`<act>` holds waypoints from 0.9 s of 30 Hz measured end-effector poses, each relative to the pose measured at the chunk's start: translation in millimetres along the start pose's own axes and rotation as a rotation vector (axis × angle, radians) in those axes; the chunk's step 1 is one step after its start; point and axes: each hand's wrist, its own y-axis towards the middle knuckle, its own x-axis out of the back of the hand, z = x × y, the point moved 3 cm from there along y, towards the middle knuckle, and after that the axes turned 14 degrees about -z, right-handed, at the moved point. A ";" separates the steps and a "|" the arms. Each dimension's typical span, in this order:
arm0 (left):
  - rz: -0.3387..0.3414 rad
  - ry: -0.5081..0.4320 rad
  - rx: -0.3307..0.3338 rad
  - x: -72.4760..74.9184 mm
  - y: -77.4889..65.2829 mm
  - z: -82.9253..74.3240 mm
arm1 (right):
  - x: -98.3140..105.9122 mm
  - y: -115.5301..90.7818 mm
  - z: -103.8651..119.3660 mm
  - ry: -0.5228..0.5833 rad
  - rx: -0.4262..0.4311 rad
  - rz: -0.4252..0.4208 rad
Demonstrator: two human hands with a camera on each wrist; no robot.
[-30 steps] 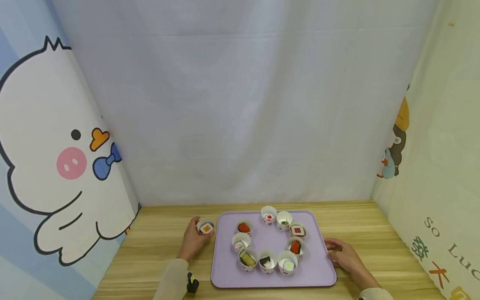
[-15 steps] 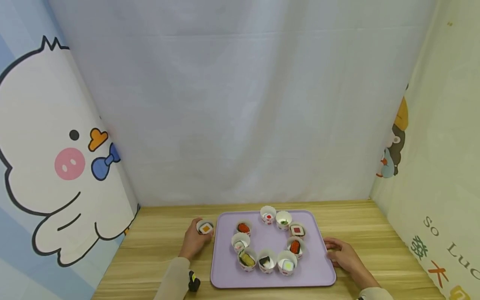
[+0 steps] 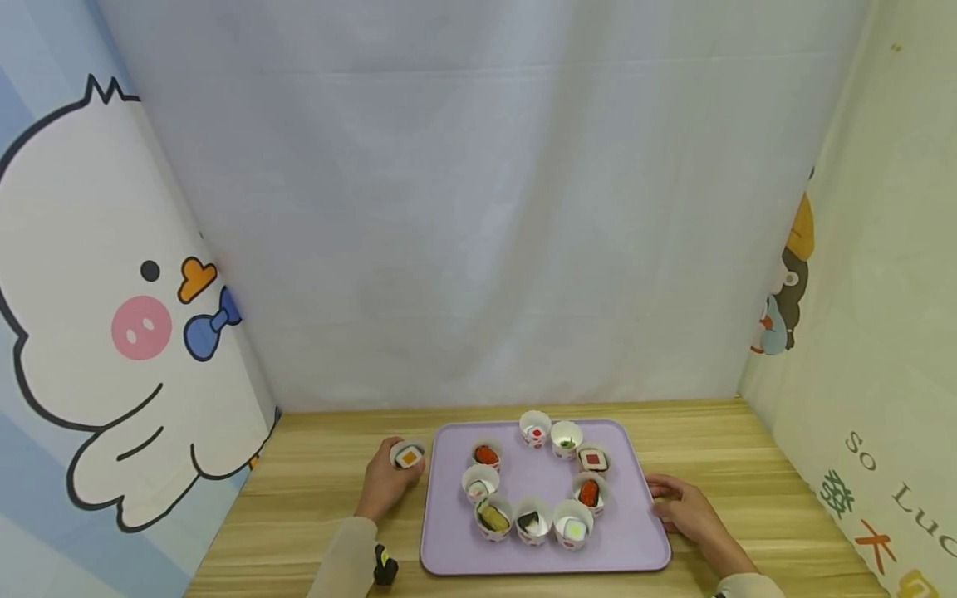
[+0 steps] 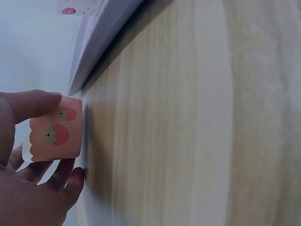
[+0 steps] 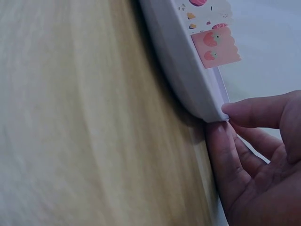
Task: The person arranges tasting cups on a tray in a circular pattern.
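My left hand (image 3: 383, 486) grips a small paper baking cup (image 4: 55, 136) with strawberries printed on its pink outside. In the head view, a square sushi piece (image 3: 409, 457) with an orange centre sits in this cup, just left of the lilac tray (image 3: 635, 544). The cup's base is at or very near the tabletop; I cannot tell whether it touches. On the other side, my right hand (image 3: 691, 511) pinches the tray's right edge, thumb (image 5: 251, 110) on top and fingers (image 5: 225, 150) beneath. The tray lies on the table.
Several paper cups with sushi pieces stand on the tray in a rough ring, among them one with red topping (image 3: 486, 455) and one with yellowish topping (image 3: 493, 517). A wood-grain table (image 3: 314, 465) lies beneath. A pale curtain (image 3: 478, 249) hangs behind.
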 end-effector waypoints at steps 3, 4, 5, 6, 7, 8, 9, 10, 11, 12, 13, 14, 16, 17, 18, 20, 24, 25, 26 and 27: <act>0.004 -0.008 0.003 2.1 -1.5 -1.3 | 0.0 1.0 -1.3 -0.003 0.004 0.000; 0.005 -0.010 0.000 3.2 -1.8 -2.0 | 0.0 1.3 -1.9 -0.003 0.004 -0.002; 0.005 -0.012 -0.005 4.3 -2.1 -2.7 | 0.0 1.4 -2.2 -0.003 0.006 -0.003; 0.005 -0.011 -0.005 5.2 -2.4 -3.2 | 0.0 1.6 -2.6 -0.005 0.007 -0.004; 0.004 -0.011 -0.009 6.5 -2.6 -3.7 | 0.0 1.7 -2.9 -0.005 0.008 -0.003; 0.002 -0.012 -0.011 7.6 -2.7 -4.3 | 0.0 1.7 -3.3 -0.004 0.006 -0.005; 0.000 -0.009 -0.015 8.7 -2.9 -5.2 | -0.1 1.8 -3.6 -0.003 0.005 -0.005; -0.002 -0.011 -0.016 9.6 -3.0 -6.2 | -0.2 1.9 -4.0 -0.002 0.005 -0.004; -0.005 -0.012 -0.017 10.5 -2.9 -7.3 | -0.2 1.9 -4.2 -0.002 0.004 -0.003; -0.005 -0.013 -0.015 11.4 -2.8 -8.8 | -0.3 1.9 -4.4 -0.001 0.004 -0.003; -0.007 -0.018 -0.014 12.4 -2.8 -10.8 | -0.3 1.8 -4.5 -0.001 0.003 -0.002; -0.006 -0.021 -0.014 13.4 -2.7 -12.9 | -0.3 1.8 -4.5 0.000 0.005 -0.001; -0.006 -0.021 -0.019 15.1 -2.2 -17.9 | -0.1 1.6 -3.9 -0.001 0.010 0.000; -0.004 -0.022 -0.021 16.2 -2.0 -20.9 | 0.0 1.6 -3.7 -0.005 0.011 -0.001; 0.002 -0.026 -0.022 17.1 -1.8 -24.3 | 0.1 1.7 -3.4 -0.007 0.013 -0.001; 0.012 -0.034 -0.029 18.4 -0.9 -31.0 | 0.1 1.9 -3.0 -0.009 0.017 -0.001; 0.044 -0.061 -0.031 20.1 0.0 -43.8 | -0.4 2.4 -3.6 -0.013 0.015 -0.001; 0.050 -0.065 -0.034 20.2 0.2 -46.6 | -0.5 2.4 -3.7 -0.012 0.013 -0.002; 0.054 -0.071 -0.039 20.3 0.2 -49.6 | -0.7 2.5 -3.8 -0.013 0.018 0.003; 0.059 -0.079 -0.041 20.4 0.1 -52.8 | -0.6 2.4 -3.8 -0.012 0.017 0.003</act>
